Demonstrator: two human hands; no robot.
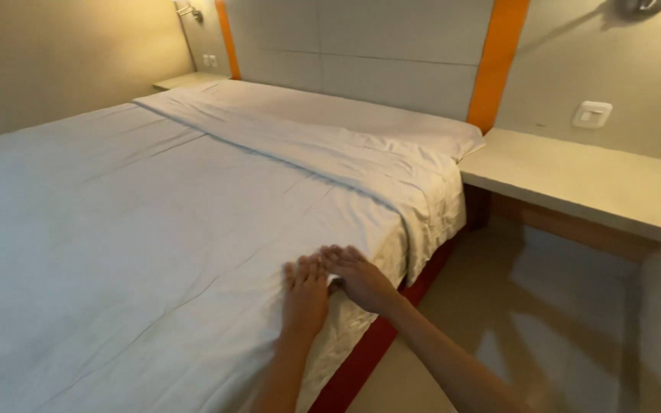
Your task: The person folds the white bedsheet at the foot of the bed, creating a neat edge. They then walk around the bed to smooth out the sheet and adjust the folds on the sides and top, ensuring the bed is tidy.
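Note:
A wide bed is covered by a white sheet (131,222) with a folded-back band (323,149) running across near the headboard. My left hand (305,294) lies flat, palm down, on the sheet close to the bed's right edge. My right hand (357,277) rests beside it, fingers together and pointing left, its fingertips touching the left hand. Both press on the sheet and grip nothing. The sheet's hem (422,237) hangs over the red bed base (392,321) just right of them.
A pale bedside shelf (575,180) juts from the wall at right, with a wall socket (592,114) above it. Orange strips (496,61) frame the grey headboard. Another shelf (189,79) sits at the far corner. Beige floor (560,321) runs along the bed's right side.

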